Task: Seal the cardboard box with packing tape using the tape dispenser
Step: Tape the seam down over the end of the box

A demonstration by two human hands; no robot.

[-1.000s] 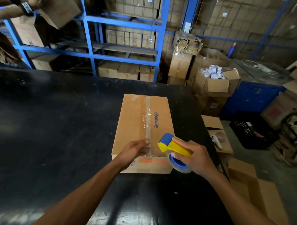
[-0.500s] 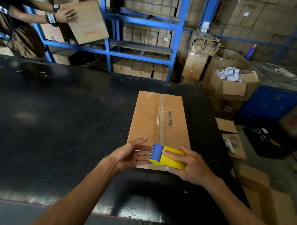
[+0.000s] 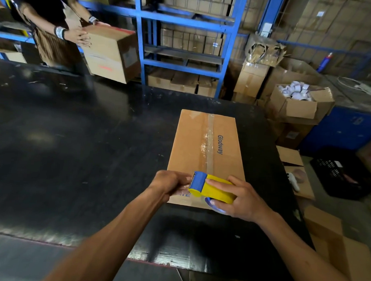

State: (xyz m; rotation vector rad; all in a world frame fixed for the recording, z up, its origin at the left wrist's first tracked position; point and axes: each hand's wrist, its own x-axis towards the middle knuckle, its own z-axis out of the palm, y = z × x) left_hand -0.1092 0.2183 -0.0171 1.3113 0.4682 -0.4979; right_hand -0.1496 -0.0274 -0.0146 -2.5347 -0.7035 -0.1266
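Note:
A brown cardboard box (image 3: 190, 144) printed "Glodway" lies flat on the black table (image 3: 73, 156), a strip of clear tape (image 3: 210, 145) running down its top seam. My right hand (image 3: 241, 200) grips a yellow and blue tape dispenser (image 3: 212, 188) at the box's near edge, its blue roll showing under the fingers. My left hand (image 3: 170, 182) is closed at the dispenser's blue front end, pinching at the tape where it leaves the blade. The box's near face is mostly hidden by both hands.
Across the table another person (image 3: 47, 24) holds a cardboard box (image 3: 111, 54) at the far edge. Blue shelving (image 3: 185, 34) with cartons stands behind. To the right are an open carton of tape rolls (image 3: 297, 100), a black crate (image 3: 340, 174) and flat cardboard (image 3: 296, 166) on the floor.
The dispenser has tilted so its blue roll shows below my right hand. My left hand has closed at the dispenser's front end. The other person has lowered their box toward the table's far edge.

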